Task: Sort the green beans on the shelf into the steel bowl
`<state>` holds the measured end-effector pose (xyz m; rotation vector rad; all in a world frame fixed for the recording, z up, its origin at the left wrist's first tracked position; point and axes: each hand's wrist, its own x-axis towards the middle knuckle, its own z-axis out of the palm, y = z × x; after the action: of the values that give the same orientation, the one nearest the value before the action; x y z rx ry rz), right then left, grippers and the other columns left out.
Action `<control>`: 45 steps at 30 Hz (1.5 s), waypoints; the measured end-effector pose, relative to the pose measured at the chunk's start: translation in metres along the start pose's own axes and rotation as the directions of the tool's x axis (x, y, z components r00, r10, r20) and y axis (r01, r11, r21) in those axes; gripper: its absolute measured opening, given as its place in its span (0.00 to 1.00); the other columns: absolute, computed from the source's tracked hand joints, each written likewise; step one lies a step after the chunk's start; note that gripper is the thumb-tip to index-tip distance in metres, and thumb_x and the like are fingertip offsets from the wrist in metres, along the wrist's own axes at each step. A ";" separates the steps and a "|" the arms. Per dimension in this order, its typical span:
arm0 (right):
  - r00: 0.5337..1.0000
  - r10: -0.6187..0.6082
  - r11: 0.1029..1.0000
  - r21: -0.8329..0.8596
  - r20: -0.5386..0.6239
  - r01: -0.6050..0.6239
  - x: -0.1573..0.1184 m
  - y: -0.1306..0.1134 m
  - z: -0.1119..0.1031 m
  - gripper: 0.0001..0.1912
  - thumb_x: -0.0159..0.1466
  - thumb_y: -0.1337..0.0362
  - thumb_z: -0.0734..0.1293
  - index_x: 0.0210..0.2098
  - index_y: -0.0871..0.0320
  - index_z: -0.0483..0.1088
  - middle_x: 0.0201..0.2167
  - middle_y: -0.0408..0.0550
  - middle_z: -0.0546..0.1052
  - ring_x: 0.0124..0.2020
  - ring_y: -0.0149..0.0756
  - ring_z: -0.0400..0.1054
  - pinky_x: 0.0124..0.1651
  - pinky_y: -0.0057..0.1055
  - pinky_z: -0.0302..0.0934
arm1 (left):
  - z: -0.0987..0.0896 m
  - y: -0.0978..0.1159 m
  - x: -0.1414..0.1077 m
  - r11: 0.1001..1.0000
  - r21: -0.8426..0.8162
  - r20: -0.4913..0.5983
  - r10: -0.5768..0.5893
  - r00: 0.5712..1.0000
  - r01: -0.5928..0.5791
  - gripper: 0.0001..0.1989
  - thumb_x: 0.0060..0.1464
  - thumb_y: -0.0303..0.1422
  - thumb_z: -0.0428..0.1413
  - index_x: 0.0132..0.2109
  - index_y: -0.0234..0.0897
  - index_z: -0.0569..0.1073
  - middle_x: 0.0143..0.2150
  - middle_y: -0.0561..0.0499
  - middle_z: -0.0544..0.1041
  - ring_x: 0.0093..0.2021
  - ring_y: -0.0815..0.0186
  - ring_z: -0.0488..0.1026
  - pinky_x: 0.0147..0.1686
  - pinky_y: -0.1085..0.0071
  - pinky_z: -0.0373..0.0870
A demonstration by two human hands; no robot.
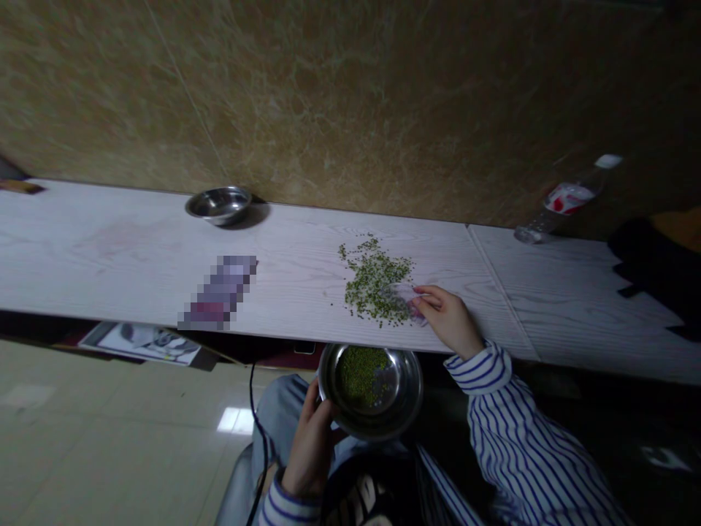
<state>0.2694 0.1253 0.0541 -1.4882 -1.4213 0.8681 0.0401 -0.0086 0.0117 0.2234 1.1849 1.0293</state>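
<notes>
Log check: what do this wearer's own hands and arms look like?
The left hand and right hand are ungloved. Both arms wear long white sleeves with narrow dark-blue stripes, ending in striped cuffs at the wrists. No cables or markings are visible on either hand.

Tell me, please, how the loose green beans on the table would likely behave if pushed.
The green beans would probably scatter easily, being small and loosely spread. Some might spill off the tabletop, as they lie near its front edge, though the bowl in the left hand sits just below there.
</notes>
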 end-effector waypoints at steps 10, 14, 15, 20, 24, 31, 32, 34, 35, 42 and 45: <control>0.998 -0.027 0.998 -0.048 0.060 0.030 -0.005 0.003 0.016 0.13 0.58 0.61 0.64 0.42 0.57 0.70 0.31 0.48 0.78 0.30 0.35 0.74 0.33 0.30 0.68 | -0.002 -0.003 0.002 1.000 0.016 -0.018 0.012 1.000 -0.012 0.27 0.48 0.32 0.53 0.57 0.46 0.61 0.45 0.51 0.71 0.32 0.70 0.67 0.27 0.74 0.63; 0.995 -0.045 0.998 -0.043 0.085 0.049 -0.009 0.003 0.019 0.12 0.58 0.62 0.64 0.42 0.55 0.70 0.31 0.47 0.79 0.32 0.36 0.74 0.35 0.31 0.69 | -0.002 -0.003 0.002 1.000 0.006 -0.023 0.017 1.000 -0.017 0.28 0.46 0.32 0.54 0.56 0.46 0.63 0.42 0.51 0.72 0.32 0.70 0.68 0.28 0.73 0.64; 0.995 -0.051 0.998 -0.044 0.090 0.055 -0.010 0.002 0.019 0.12 0.58 0.62 0.64 0.42 0.55 0.70 0.31 0.47 0.79 0.32 0.36 0.74 0.35 0.31 0.69 | -0.002 -0.003 0.001 1.000 0.001 -0.026 0.014 1.000 -0.014 0.28 0.45 0.32 0.55 0.56 0.46 0.62 0.42 0.51 0.72 0.32 0.69 0.68 0.28 0.73 0.64; 0.990 -0.062 0.995 -0.064 0.127 0.070 -0.014 -0.004 0.020 0.13 0.59 0.62 0.64 0.43 0.55 0.71 0.33 0.47 0.79 0.34 0.36 0.74 0.37 0.31 0.69 | 0.001 0.001 0.000 1.000 0.006 -0.032 -0.004 0.999 0.004 0.31 0.43 0.33 0.56 0.57 0.46 0.62 0.42 0.51 0.73 0.33 0.68 0.69 0.28 0.73 0.65; 0.986 -0.068 0.993 -0.083 0.149 0.081 -0.017 -0.010 0.021 0.13 0.59 0.62 0.64 0.43 0.55 0.71 0.33 0.47 0.79 0.33 0.35 0.74 0.36 0.30 0.69 | 0.003 0.004 -0.001 1.000 -0.003 -0.031 -0.008 0.999 0.008 0.30 0.43 0.34 0.57 0.56 0.45 0.63 0.45 0.50 0.73 0.35 0.68 0.71 0.32 0.71 0.68; 0.986 -0.064 0.989 -0.125 0.153 0.084 -0.021 -0.017 0.018 0.13 0.59 0.62 0.65 0.43 0.56 0.73 0.35 0.48 0.79 0.35 0.35 0.74 0.39 0.31 0.69 | 0.002 0.003 -0.001 1.000 0.012 -0.008 0.015 1.000 -0.015 0.30 0.46 0.32 0.55 0.58 0.46 0.62 0.45 0.50 0.73 0.34 0.68 0.70 0.31 0.71 0.68; 0.987 -0.065 0.989 -0.125 0.150 0.084 -0.022 -0.016 0.015 0.13 0.59 0.62 0.65 0.43 0.56 0.73 0.35 0.48 0.79 0.36 0.35 0.74 0.39 0.31 0.69 | 0.002 0.003 0.000 1.000 0.014 -0.004 0.018 1.000 -0.017 0.29 0.46 0.32 0.55 0.57 0.46 0.62 0.45 0.50 0.73 0.34 0.68 0.70 0.30 0.72 0.68; 0.988 -0.063 0.990 -0.118 0.139 0.079 -0.023 -0.013 0.010 0.14 0.59 0.61 0.65 0.43 0.56 0.72 0.35 0.48 0.79 0.36 0.36 0.74 0.39 0.31 0.70 | 0.001 0.002 0.001 1.000 0.009 0.005 0.021 1.000 -0.021 0.28 0.46 0.32 0.55 0.57 0.45 0.63 0.46 0.49 0.73 0.35 0.68 0.70 0.31 0.72 0.68; 0.989 -0.058 0.991 -0.112 0.134 0.073 -0.024 -0.011 0.007 0.14 0.58 0.61 0.65 0.44 0.56 0.72 0.35 0.48 0.79 0.35 0.36 0.74 0.38 0.31 0.70 | 0.001 0.002 0.001 1.000 0.006 0.010 0.021 1.000 -0.021 0.28 0.46 0.33 0.55 0.57 0.44 0.63 0.47 0.49 0.73 0.36 0.67 0.70 0.31 0.72 0.68; 0.992 -0.036 0.990 -0.133 0.124 0.052 -0.042 -0.005 0.000 0.15 0.59 0.59 0.65 0.44 0.54 0.73 0.36 0.48 0.79 0.35 0.37 0.75 0.39 0.32 0.71 | 0.001 0.000 0.004 1.000 0.000 -0.004 -0.005 1.000 0.005 0.32 0.45 0.34 0.57 0.59 0.47 0.61 0.46 0.49 0.74 0.36 0.67 0.71 0.34 0.70 0.69; 0.992 -0.047 0.982 -0.176 0.121 0.068 -0.051 -0.005 0.004 0.15 0.60 0.58 0.64 0.45 0.53 0.73 0.36 0.48 0.79 0.35 0.36 0.75 0.39 0.32 0.71 | 0.001 0.000 0.004 1.000 -0.008 -0.014 -0.011 1.000 0.010 0.32 0.45 0.34 0.57 0.59 0.45 0.61 0.47 0.48 0.73 0.34 0.68 0.70 0.32 0.70 0.68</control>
<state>0.2590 0.0751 0.0534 -1.5424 -1.6579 0.8195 0.0409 -0.0053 0.0101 0.2037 1.1929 1.0279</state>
